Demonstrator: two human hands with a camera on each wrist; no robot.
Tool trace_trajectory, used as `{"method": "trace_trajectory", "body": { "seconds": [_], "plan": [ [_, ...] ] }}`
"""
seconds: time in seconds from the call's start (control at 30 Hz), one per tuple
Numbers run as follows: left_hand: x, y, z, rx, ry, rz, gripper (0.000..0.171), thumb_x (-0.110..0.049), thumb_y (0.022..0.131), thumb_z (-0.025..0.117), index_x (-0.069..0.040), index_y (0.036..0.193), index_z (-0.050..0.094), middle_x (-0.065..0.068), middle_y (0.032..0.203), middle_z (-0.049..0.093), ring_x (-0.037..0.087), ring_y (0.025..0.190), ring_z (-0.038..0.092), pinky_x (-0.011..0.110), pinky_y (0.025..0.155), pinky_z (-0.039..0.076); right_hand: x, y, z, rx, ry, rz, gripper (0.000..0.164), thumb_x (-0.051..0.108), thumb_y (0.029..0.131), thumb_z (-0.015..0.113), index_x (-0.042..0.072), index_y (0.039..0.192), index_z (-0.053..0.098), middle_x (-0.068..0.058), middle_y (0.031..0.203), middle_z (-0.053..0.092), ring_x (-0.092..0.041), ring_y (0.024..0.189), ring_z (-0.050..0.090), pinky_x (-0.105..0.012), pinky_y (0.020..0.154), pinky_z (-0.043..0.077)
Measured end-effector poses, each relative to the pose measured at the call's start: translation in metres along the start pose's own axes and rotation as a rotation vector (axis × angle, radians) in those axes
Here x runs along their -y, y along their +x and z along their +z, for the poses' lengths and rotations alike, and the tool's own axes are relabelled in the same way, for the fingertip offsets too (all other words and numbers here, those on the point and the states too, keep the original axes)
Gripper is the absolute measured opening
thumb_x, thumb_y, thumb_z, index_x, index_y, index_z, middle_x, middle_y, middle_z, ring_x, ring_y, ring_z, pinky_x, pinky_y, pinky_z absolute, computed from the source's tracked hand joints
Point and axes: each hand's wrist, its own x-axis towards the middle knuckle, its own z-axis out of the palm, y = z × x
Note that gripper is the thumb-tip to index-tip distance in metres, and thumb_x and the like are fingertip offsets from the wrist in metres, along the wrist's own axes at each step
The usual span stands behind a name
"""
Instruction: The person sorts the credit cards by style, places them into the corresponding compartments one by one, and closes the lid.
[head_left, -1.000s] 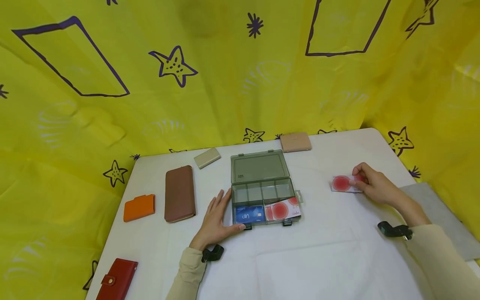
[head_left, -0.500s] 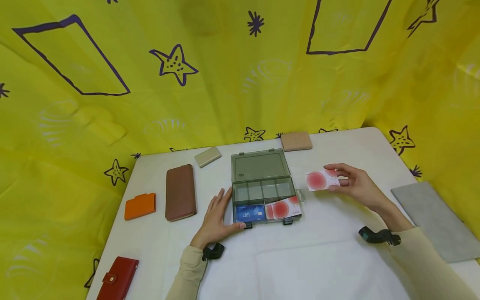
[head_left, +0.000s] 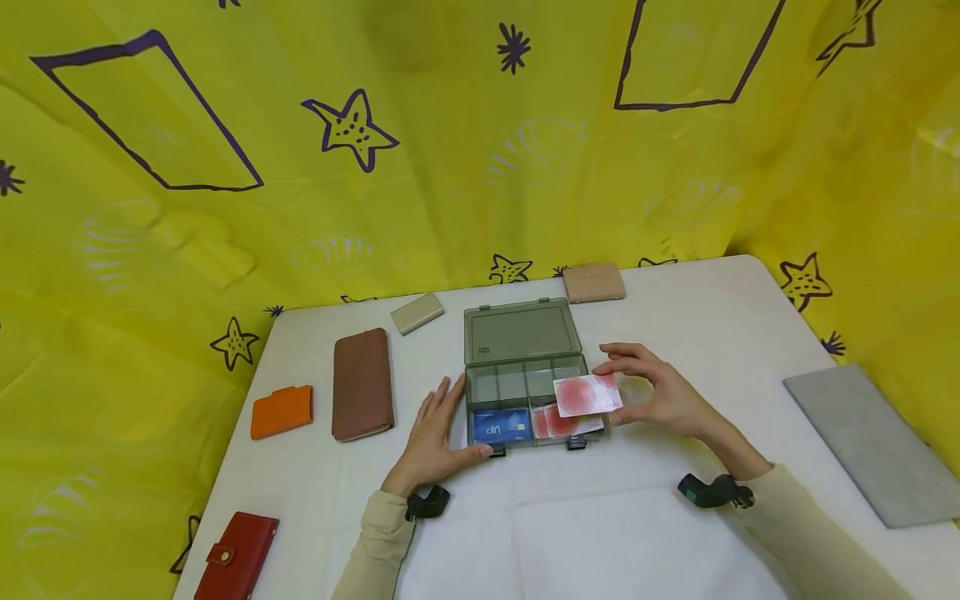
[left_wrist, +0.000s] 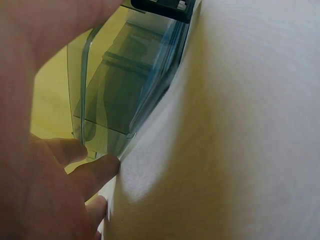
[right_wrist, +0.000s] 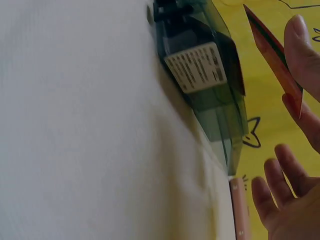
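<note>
A translucent grey-green compartment box [head_left: 496, 386] lies on the table with its lid [head_left: 522, 332] raised back. In its front left compartment is a blue VIP card [head_left: 502, 426]; the front right one holds white cards with red circles [head_left: 546, 422]. My right hand [head_left: 660, 392] pinches a similar red-circle card [head_left: 588, 395] by its right end, above the front right compartment. In the right wrist view that card [right_wrist: 272, 52] shows edge-on between thumb and finger. My left hand [head_left: 431, 442] rests along the box's left side, fingers fairly straight, thumb at the front left corner by the latch.
Left of the box lie a brown wallet [head_left: 362, 384], an orange card holder [head_left: 282, 412], a red wallet [head_left: 237, 556] and a beige case [head_left: 417, 314]. A tan wallet [head_left: 594, 283] sits behind the box. A flat grey slab [head_left: 873, 443] lies at the right edge.
My right hand has lifted the red-circle card from the table on the right and carried it left to over the box. The left hand stays in place.
</note>
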Motion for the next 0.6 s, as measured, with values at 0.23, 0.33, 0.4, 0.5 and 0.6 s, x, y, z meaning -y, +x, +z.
{"method": "trace_trajectory", "body": {
  "seconds": [0.23,0.33,0.4,0.5,0.6],
  "plan": [
    [0.000,0.000,0.000,0.004,0.007,-0.013,0.118,-0.056,0.081,0.085,-0.022,0.172,0.018,0.017,0.176,0.024,0.038,0.166,0.012,0.061,0.134,0.008,-0.001,0.001,0.021,0.088,-0.102,0.012,0.067,0.031,0.070,0.101,0.022,0.131,0.075,-0.020,0.169,0.034,-0.050,0.152,0.028,-0.079,0.110,0.033],
    [0.000,0.000,0.000,0.005,0.000,-0.016,0.118,-0.056,0.081,0.085,-0.022,0.172,0.018,0.017,0.176,0.023,0.039,0.166,0.012,0.062,0.133,0.009,0.000,0.000,0.026,0.110,-0.118,0.011,0.075,0.034,0.073,0.099,0.017,0.140,0.069,-0.021,0.170,0.031,-0.052,0.152,0.027,-0.083,0.110,0.032],
    [0.000,0.000,0.000,0.006,-0.001,-0.019,0.118,-0.057,0.081,0.085,-0.022,0.172,0.018,0.017,0.177,0.022,0.039,0.166,0.012,0.063,0.133,0.009,0.000,0.000,0.026,0.109,-0.116,0.012,0.081,0.033,0.076,0.098,0.015,0.147,0.063,-0.021,0.170,0.031,-0.052,0.152,0.029,-0.085,0.110,0.032],
    [-0.001,0.000,-0.001,0.006,-0.007,-0.020,0.118,-0.056,0.081,0.085,-0.022,0.172,0.019,0.017,0.176,0.022,0.039,0.166,0.012,0.063,0.133,0.009,-0.003,0.001,0.025,0.101,-0.074,0.020,0.095,0.028,0.080,0.096,0.014,0.159,0.047,-0.019,0.170,0.032,-0.049,0.152,0.033,-0.073,0.117,0.036],
    [-0.002,0.000,-0.001,0.005,-0.008,-0.028,0.118,-0.055,0.081,0.085,-0.023,0.172,0.018,0.017,0.177,0.022,0.039,0.166,0.012,0.063,0.133,0.009,-0.008,0.005,0.022,0.113,0.028,0.020,0.109,0.018,0.083,0.093,0.009,0.168,0.025,-0.023,0.171,0.030,-0.050,0.152,0.036,-0.038,0.124,0.041]
  ]
}}
